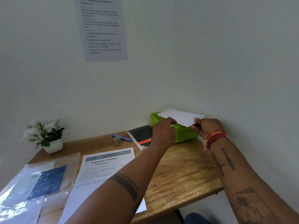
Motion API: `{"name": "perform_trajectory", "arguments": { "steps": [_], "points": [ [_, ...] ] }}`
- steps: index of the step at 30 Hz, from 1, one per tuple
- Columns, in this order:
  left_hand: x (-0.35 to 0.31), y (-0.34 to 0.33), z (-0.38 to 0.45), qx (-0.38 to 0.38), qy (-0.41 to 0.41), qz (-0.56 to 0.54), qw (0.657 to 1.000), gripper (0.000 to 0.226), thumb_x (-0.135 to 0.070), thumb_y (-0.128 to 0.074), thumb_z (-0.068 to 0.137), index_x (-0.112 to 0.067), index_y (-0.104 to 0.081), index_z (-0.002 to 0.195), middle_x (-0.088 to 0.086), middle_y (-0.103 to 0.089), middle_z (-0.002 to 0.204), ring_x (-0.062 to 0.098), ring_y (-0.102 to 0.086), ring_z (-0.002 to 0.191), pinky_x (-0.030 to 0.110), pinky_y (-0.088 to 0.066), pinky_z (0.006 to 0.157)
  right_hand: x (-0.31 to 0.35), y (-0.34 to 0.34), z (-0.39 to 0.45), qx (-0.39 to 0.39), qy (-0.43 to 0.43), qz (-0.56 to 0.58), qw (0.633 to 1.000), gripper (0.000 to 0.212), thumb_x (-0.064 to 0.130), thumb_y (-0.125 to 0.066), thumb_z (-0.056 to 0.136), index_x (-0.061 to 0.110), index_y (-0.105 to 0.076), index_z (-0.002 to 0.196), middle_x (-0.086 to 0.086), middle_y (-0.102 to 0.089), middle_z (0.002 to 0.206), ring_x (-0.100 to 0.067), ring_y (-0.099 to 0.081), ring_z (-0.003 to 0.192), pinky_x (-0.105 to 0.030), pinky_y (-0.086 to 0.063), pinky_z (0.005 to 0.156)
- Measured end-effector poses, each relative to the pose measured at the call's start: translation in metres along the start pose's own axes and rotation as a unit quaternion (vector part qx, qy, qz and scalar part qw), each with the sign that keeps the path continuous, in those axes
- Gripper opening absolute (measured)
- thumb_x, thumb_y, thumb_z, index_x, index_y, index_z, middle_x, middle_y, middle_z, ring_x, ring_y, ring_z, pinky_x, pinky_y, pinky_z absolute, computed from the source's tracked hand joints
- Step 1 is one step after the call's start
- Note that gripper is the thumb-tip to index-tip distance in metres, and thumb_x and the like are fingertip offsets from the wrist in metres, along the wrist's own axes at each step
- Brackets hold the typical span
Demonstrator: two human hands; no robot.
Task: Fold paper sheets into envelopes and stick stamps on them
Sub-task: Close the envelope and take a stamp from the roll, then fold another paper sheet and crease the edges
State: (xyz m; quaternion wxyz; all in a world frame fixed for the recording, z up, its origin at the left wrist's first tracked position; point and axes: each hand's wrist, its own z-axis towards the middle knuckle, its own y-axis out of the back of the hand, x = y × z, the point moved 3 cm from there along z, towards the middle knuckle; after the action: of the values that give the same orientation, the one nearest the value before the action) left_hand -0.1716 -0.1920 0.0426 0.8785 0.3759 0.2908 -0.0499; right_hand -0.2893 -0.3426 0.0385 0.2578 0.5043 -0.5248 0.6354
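Observation:
A white folded envelope [181,117] hangs level just above the green perforated basket [184,135] in the table's far right corner. My left hand [163,131] pinches the envelope's near left edge. Its near right corner is pinched by my right hand [205,126], which has red threads round the wrist. A small mark that may be a stamp shows at the envelope's right end. A printed sheet headed "Organize Clothes" [105,172] lies on the wooden table [182,175] under my left forearm.
A black and red notebook [142,136] lies left of the basket. A blue pen [122,138] and a small tape roll [116,140] lie behind the sheet. A white potted plant [47,136] stands far left. Plastic sleeves with a blue card [47,181] cover the near left.

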Motion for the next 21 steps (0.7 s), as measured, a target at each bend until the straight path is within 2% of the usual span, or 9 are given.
{"name": "perform_trajectory", "arguments": {
  "steps": [5,7,8,9,11,12,15,18,21],
  "points": [
    [0.008,-0.009,-0.001,0.001,0.002,0.007,1.000,0.025,-0.016,-0.058,0.097,-0.023,-0.067,0.119,0.003,-0.061,0.124,0.021,-0.058,0.115,0.041,-0.047,0.100,-0.020,-0.024,0.012,0.032,-0.004,0.025,0.999,0.007,-0.008,-0.068,0.087,-0.007,-0.062,0.084,-0.017,-0.069,0.078,-0.019,-0.073,0.058,-0.027,-0.059,0.053],
    [0.013,-0.008,-0.002,-0.002,0.007,0.011,1.000,0.025,-0.017,-0.059,0.097,-0.024,-0.067,0.119,0.001,-0.060,0.124,0.020,-0.058,0.115,0.039,-0.047,0.099,-0.026,-0.028,0.022,0.039,-0.003,-0.025,0.999,0.009,-0.002,-0.070,0.088,-0.005,-0.061,0.088,-0.014,-0.069,0.081,-0.018,-0.072,0.068,-0.031,-0.062,0.070],
    [0.016,-0.006,-0.004,-0.003,0.010,0.012,1.000,0.024,-0.017,-0.059,0.097,-0.025,-0.067,0.119,0.000,-0.060,0.124,0.019,-0.058,0.115,0.039,-0.047,0.099,-0.029,-0.028,0.026,0.033,-0.001,-0.072,0.997,0.014,0.004,-0.072,0.088,-0.003,-0.061,0.092,-0.013,-0.069,0.078,-0.014,-0.070,0.064,-0.028,-0.061,0.071],
    [0.020,-0.004,-0.005,-0.003,0.014,0.013,1.000,0.024,-0.018,-0.060,0.097,-0.026,-0.067,0.118,0.000,-0.060,0.125,0.019,-0.057,0.116,0.039,-0.047,0.099,-0.033,-0.026,0.029,0.018,0.006,-0.119,0.993,0.021,0.011,-0.075,0.087,-0.002,-0.061,0.094,-0.011,-0.069,0.069,-0.010,-0.067,0.054,-0.022,-0.059,0.061],
    [0.027,0.002,-0.009,-0.003,0.021,0.020,1.000,0.023,-0.018,-0.060,0.096,-0.027,-0.068,0.116,0.000,-0.060,0.124,0.019,-0.058,0.114,0.039,-0.048,0.098,-0.040,-0.022,0.032,-0.020,0.034,-0.182,0.983,0.030,0.022,-0.080,0.085,-0.002,-0.062,0.089,-0.006,-0.064,0.049,-0.011,-0.060,0.037,-0.019,-0.047,0.039],
    [0.031,0.006,-0.012,-0.004,0.026,0.023,0.999,0.023,-0.018,-0.060,0.095,-0.026,-0.068,0.115,0.000,-0.061,0.123,0.019,-0.059,0.112,0.039,-0.048,0.097,-0.043,-0.021,0.031,-0.031,0.042,-0.190,0.980,0.032,0.026,-0.080,0.085,-0.001,-0.063,0.087,-0.006,-0.062,0.047,-0.016,-0.061,0.038,-0.023,-0.049,0.041],
    [0.044,0.024,-0.025,-0.022,0.041,0.035,0.998,0.021,-0.016,-0.058,0.094,-0.024,-0.071,0.109,0.001,-0.065,0.116,0.016,-0.060,0.109,0.037,-0.049,0.096,-0.049,-0.026,0.020,-0.042,0.074,-0.187,0.979,0.038,0.036,-0.075,0.087,0.001,-0.063,0.078,-0.007,-0.061,0.049,-0.025,-0.064,0.044,-0.042,-0.059,0.059],
    [0.058,0.048,-0.041,-0.033,0.063,0.079,0.994,0.019,-0.018,-0.057,0.095,-0.021,-0.071,0.106,0.002,-0.067,0.115,0.018,-0.061,0.107,0.036,-0.050,0.093,-0.053,-0.049,-0.006,-0.031,0.132,-0.207,0.969,0.043,0.046,-0.071,0.086,0.008,-0.058,0.069,-0.003,-0.060,0.045,-0.022,-0.063,0.038,-0.031,-0.053,0.044],
    [0.078,0.074,-0.057,-0.029,0.131,0.137,0.981,0.022,-0.018,-0.055,0.095,-0.017,-0.071,0.111,0.006,-0.068,0.115,0.021,-0.064,0.103,0.032,-0.050,0.087,-0.069,-0.093,-0.041,0.084,0.169,-0.245,0.951,0.041,0.044,-0.073,0.085,0.007,-0.057,0.076,-0.007,-0.061,0.051,-0.019,-0.061,0.036,-0.023,-0.043,0.036]
  ]
}}
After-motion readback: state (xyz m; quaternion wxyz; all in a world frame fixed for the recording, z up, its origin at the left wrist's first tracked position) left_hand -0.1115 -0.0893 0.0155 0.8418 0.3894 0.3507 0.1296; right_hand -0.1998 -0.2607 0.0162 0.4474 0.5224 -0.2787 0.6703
